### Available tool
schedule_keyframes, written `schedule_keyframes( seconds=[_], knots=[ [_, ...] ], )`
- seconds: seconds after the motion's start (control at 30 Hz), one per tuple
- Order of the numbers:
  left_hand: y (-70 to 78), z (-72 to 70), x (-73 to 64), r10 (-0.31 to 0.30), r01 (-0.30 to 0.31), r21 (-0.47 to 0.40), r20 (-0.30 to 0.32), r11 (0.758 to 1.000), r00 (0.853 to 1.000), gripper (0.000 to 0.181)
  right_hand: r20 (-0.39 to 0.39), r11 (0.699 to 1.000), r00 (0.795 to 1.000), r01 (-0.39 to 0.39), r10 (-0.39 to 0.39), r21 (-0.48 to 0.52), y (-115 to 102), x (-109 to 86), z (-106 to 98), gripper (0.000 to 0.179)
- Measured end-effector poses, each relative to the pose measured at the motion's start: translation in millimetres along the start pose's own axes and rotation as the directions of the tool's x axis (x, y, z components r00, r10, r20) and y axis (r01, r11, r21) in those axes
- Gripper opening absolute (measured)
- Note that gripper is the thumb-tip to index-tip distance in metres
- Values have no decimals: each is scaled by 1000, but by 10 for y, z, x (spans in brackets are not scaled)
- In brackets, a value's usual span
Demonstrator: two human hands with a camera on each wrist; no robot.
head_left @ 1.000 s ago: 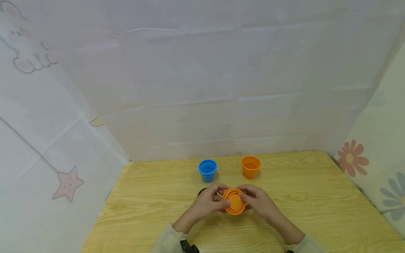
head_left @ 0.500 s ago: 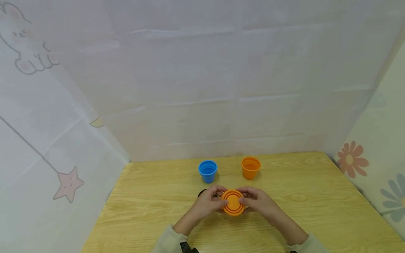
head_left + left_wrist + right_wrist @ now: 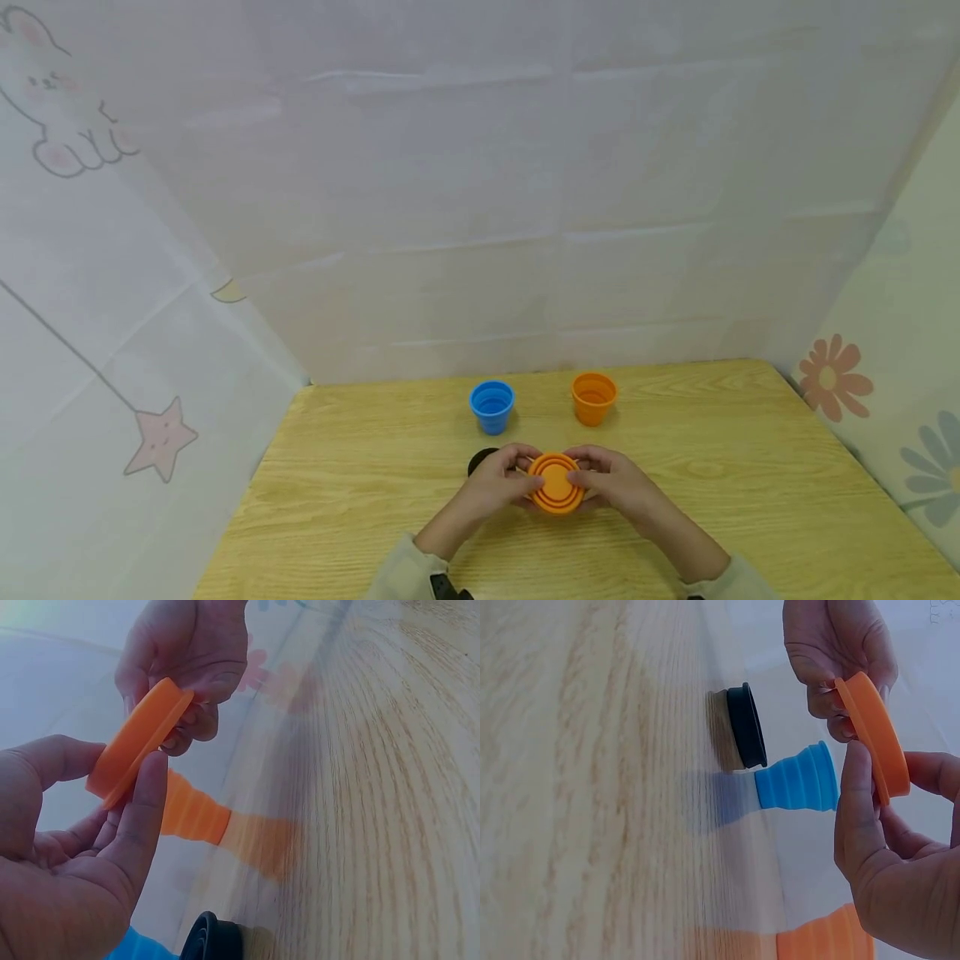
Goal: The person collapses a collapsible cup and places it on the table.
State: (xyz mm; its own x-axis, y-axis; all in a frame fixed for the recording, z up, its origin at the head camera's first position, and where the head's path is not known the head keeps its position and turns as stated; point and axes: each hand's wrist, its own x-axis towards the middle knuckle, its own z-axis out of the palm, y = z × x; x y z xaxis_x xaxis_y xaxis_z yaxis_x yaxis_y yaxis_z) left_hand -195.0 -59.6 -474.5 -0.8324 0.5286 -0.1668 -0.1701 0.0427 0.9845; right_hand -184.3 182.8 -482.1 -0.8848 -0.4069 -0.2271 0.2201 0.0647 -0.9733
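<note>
A collapsed orange folding cup (image 3: 556, 483), pressed flat into concentric rings, is held up over the table between both hands. My left hand (image 3: 487, 489) pinches its left side, thumb on the ringed face and fingers behind. On the opposite side my right hand (image 3: 621, 486) pinches it the same way. The left wrist view shows the flattened cup (image 3: 139, 742) edge-on, tilted, clear of the wood. Behind the left hand lies a flat black ringed cup (image 3: 746, 725), mostly covered by that hand in the head view.
Farther back on the wooden table (image 3: 337, 500) stand an expanded blue cup (image 3: 492, 407) and, to its right, an expanded orange cup (image 3: 594, 398), both upright. A pale printed cloth (image 3: 450, 208) hangs behind the table and along its sides.
The flattened orange cup has turned from a slight tilt to face the head camera more squarely. Both thumbs have shifted slightly on it. A little more of the black cup shows.
</note>
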Motion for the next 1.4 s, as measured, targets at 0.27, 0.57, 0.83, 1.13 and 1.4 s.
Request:
schedule_keyframes(
  seconds=[0.27,0.57,0.83,1.13,1.4],
  knots=[
    [-19,1,19,12,-12,12,-2,1000,1000,42,20,999,1000,-9,8,41,20,-21,-36,53],
    [-56,12,53,200,-185,178,-70,966,977,37,-28,992,998,-50,54,115,63,-45,-116,56],
    [-105,63,80,400,-374,330,-13,867,916,26,36,974,997,-80,74,212,65,-75,-151,53],
    [-172,161,118,573,-541,529,121,654,811,23,74,962,996,-74,56,263,60,-95,-204,48],
    [-162,199,119,563,-522,600,139,607,815,25,78,945,996,-70,48,318,83,-82,-278,40]
  ],
)
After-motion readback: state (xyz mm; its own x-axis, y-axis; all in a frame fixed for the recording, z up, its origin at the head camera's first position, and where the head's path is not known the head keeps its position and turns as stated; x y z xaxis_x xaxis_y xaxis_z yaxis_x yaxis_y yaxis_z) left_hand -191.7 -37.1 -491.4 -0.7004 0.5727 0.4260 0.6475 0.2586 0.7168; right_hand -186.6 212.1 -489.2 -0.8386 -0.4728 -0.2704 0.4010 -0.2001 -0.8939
